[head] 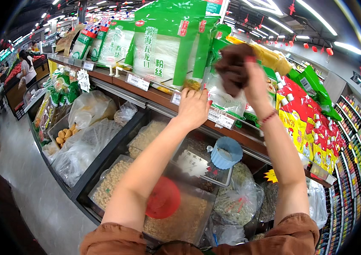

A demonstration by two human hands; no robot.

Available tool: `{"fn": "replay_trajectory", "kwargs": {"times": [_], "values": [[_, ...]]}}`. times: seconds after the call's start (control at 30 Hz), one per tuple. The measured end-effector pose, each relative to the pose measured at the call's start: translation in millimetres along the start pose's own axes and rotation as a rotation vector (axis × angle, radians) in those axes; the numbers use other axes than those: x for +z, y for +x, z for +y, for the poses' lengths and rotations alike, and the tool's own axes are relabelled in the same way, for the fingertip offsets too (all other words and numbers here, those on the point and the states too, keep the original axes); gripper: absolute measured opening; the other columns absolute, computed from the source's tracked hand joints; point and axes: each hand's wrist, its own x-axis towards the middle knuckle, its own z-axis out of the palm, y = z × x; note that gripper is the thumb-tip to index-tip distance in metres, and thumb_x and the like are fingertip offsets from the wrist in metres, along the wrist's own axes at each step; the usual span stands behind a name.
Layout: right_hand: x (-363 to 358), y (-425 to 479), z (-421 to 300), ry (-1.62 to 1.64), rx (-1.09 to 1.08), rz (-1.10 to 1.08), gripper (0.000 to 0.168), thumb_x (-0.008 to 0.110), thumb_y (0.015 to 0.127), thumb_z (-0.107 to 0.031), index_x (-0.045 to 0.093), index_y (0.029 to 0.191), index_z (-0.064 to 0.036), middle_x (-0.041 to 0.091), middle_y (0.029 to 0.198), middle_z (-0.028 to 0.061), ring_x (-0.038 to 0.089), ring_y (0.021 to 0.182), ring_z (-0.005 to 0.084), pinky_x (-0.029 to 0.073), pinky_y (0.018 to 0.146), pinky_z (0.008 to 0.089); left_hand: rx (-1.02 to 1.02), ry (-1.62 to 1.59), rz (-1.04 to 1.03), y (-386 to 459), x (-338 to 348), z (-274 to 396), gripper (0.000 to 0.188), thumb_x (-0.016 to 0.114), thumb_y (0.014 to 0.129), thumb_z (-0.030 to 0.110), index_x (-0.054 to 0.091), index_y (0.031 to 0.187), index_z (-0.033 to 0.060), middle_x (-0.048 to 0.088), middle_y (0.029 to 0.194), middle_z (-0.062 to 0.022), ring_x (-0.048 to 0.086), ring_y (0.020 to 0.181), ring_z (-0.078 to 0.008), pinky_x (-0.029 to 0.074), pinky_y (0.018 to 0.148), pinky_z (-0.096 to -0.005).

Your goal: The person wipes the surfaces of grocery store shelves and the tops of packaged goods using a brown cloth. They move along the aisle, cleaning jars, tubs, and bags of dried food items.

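My right hand [257,83] is raised at the upper right and grips a bunched dark brown cloth [234,68], blurred by motion. The cloth is in front of green and clear bags of noodles [228,95]. My left hand [194,106] rests on the brown shelf edge [155,92] by the price labels, its fingers touching the foot of a large green and white vermicelli bag [158,47]. Nothing shows in its grasp. More vermicelli bags [115,43] stand upright to the left along the shelf.
Below are bins of dried goods [113,181], a red round lid [163,197], a blue fluted cup [226,153] and plastic bags [84,149]. Red and yellow spouted pouches [314,124] stand at right. A person [27,68] is far left beside the aisle.
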Motion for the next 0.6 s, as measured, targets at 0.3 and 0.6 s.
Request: {"fn": "replay_trajectory", "kwargs": {"times": [0.3,0.6], "values": [[117,35,-43,-0.816,0.083,-1.185,0.030,0.049,0.071,-0.019,0.067,0.082,0.003,0.063,0.086,0.0236,0.063,0.079,0.0336,0.049,0.072,0.0400,-0.050,-0.224,0.048,-23,-31,-8,0.024,0.052,0.077,0.005,0.056,0.100,-0.0025,0.054,0.100,-0.0176,0.051,0.096,-0.0341,0.039,0.084,-0.0454],[130,32,4,-0.530,0.536,-1.172,0.024,0.051,0.077,-0.019,0.062,0.083,0.001,0.062,0.070,0.0116,0.058,0.058,0.0199,0.048,0.052,0.0344,-0.118,0.177,0.331,21,-93,-57,0.064,0.061,0.079,0.020,0.030,0.133,0.0030,0.025,0.136,-0.0283,0.024,0.125,-0.0474,0.025,0.102,-0.0491]]}}
